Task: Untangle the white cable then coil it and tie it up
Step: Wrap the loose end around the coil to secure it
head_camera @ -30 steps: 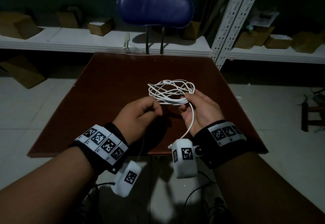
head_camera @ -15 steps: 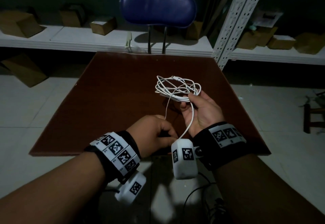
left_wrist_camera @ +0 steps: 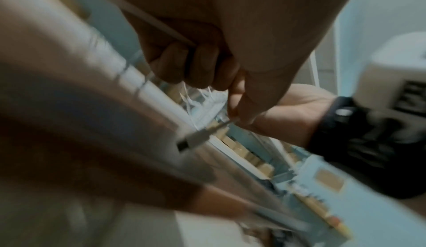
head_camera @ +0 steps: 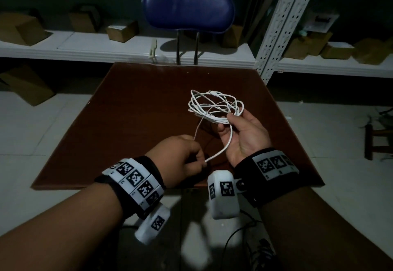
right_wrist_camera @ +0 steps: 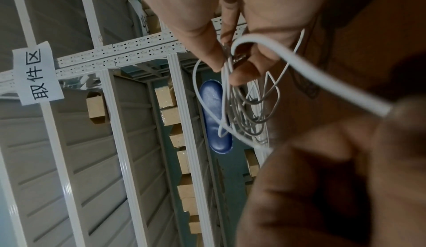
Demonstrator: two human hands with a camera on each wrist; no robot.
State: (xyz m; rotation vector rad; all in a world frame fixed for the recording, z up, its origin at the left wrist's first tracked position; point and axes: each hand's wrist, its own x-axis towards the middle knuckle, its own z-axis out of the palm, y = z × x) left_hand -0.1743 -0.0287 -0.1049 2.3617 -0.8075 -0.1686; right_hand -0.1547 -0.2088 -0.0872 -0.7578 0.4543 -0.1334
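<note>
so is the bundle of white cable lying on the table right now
No, the right hand holds the white cable bundle up above the brown table, while the left hand pinches a strand pulled from it.

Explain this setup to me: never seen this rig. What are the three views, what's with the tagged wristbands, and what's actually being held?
No robot here: a person works bare-handed, with marker-tagged bands and a small camera on each wrist. The wide picture comes from a head-worn camera looking down; the other two look along each hand from the wrist cameras. The right hand pinches a tangled bundle of white cable above a brown table. The left hand grips a strand drawn out of that bundle; the left wrist view shows a plug sticking out past its fingers. Behind stand a blue chair and white shelves with cardboard boxes.
</note>
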